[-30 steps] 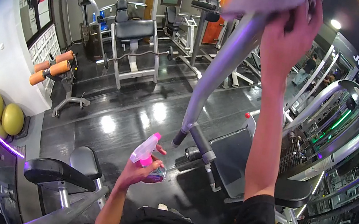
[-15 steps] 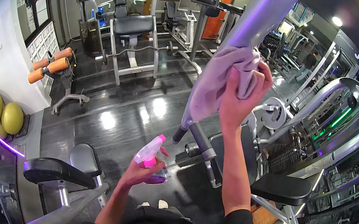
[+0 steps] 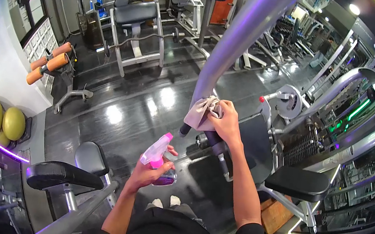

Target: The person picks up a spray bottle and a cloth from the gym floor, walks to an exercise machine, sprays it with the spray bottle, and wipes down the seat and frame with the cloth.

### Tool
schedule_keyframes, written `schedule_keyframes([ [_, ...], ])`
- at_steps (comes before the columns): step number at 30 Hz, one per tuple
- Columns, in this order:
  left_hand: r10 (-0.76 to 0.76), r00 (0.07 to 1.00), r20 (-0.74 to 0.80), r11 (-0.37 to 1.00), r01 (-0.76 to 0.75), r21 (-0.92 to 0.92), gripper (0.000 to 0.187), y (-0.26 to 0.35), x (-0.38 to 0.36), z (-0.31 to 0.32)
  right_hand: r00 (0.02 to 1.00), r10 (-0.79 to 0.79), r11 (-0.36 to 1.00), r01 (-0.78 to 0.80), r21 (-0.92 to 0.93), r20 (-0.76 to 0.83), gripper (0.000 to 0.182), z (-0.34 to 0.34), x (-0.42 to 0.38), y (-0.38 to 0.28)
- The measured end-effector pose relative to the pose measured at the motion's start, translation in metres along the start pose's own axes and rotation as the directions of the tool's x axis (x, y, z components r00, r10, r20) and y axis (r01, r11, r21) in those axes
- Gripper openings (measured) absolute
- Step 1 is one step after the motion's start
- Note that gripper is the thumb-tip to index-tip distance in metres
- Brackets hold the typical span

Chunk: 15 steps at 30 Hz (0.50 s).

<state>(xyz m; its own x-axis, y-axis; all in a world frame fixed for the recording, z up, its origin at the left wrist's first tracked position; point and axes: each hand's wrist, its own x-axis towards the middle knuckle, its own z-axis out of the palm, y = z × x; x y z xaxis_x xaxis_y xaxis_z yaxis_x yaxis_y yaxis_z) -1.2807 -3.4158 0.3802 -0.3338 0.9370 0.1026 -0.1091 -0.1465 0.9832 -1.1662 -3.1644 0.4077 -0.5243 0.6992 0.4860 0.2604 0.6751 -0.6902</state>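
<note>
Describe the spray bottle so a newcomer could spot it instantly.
Start at the big silver machine arm slanting down the middle. Below its lower end, the left hand holds the spray bottle: clear, with a bright pink trigger head, the only pink item nearby.

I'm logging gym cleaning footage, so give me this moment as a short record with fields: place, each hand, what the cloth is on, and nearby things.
place: gym floor among weight machines
left hand: holds a spray bottle with a pink nozzle, low in front of the body
right hand: presses a grey cloth on the machine
cloth on: lower end of a slanted silver machine arm, just above its black handle
nearby: black seat pad at right, two yellow-green balls at left, orange roller pads
</note>
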Motion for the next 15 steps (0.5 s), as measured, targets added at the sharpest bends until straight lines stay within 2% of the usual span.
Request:
schedule_keyframes([
  [2, 0.030, 0.999, 0.029, 0.999, -0.031, 0.026, 0.047, -0.001, 0.000, 0.003, 0.995, 0.091, 0.995, -0.090, 0.035, -0.041, 0.033, 0.002, -0.005, 0.020],
  [4, 0.011, 0.999, 0.047, 1.000, -0.011, 0.003, 0.047, -0.007, -0.003, 0.006, 0.914, 0.403, 0.873, -0.400, 0.278, 0.051, 0.025, -0.007, -0.007, 0.016],
  [6, -0.005, 0.998, 0.069, 1.000, 0.007, -0.017, 0.047, -0.012, -0.005, 0.007, 0.914, 0.390, 0.792, -0.272, 0.547, -0.111, 0.017, -0.004, -0.018, 0.026],
  [7, -0.010, 0.996, 0.086, 1.000, 0.011, -0.012, 0.047, -0.014, -0.006, 0.007, 0.888, 0.445, 0.694, -0.260, 0.671, -0.115, 0.013, -0.004, -0.025, 0.035],
  [10, -0.036, 0.991, 0.128, 0.999, 0.038, -0.012, 0.048, -0.022, -0.008, 0.013, 0.821, 0.567, 0.331, -0.150, 0.932, -0.070, 0.028, -0.013, -0.054, 0.039],
  [11, -0.027, 0.988, 0.155, 1.000, 0.028, -0.005, 0.048, -0.024, -0.009, 0.014, 0.802, 0.597, 0.250, -0.170, 0.953, -0.013, 0.035, -0.018, -0.069, 0.044],
  [12, -0.020, 0.983, 0.183, 1.000, 0.020, 0.003, 0.049, -0.026, -0.009, 0.017, 0.789, 0.613, 0.248, -0.166, 0.954, -0.022, 0.035, -0.017, -0.082, 0.046],
  [14, -0.021, 0.974, 0.227, 1.000, 0.024, -0.008, 0.048, -0.031, -0.012, 0.023, 0.771, 0.636, -0.069, 0.041, 0.997, 0.012, 0.037, -0.015, -0.109, 0.055],
  [15, -0.039, 0.966, 0.254, 0.999, 0.046, -0.019, 0.047, -0.034, -0.014, 0.026, 0.783, 0.622, -0.092, 0.077, 0.993, -0.003, 0.042, -0.012, -0.121, 0.062],
])
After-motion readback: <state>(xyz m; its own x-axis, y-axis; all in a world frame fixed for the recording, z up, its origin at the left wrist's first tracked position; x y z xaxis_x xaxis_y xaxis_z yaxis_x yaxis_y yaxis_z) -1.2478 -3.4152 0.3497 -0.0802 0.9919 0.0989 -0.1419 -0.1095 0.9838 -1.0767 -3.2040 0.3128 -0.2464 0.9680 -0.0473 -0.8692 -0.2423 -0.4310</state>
